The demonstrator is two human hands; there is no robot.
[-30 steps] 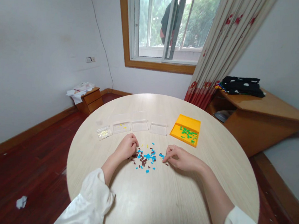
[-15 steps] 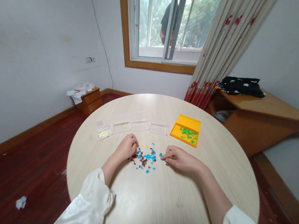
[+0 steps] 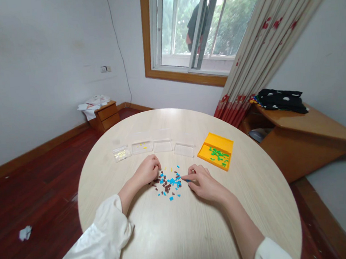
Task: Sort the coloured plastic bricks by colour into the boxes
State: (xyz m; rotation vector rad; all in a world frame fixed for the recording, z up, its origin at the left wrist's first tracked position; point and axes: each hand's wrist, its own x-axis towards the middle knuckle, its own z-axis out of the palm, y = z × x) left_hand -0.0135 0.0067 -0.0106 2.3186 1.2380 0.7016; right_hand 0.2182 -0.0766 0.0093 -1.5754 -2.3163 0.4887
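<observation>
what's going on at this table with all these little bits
A person's bare hands are at a loose pile of small blue and brown pieces on a round, pale wood-grain table. The right hand has its index finger out at the pile's right edge; the left hand is curled at the left edge, its grip hidden. Beyond, an open yellow case holds small green pieces; two clear boxes hold yellowish ones.

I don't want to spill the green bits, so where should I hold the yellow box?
Probably grip the yellow box by its left and right outer edges, coming from both sides together. It lies open, with green bits loose in its near half, so that should help keep it level.
</observation>
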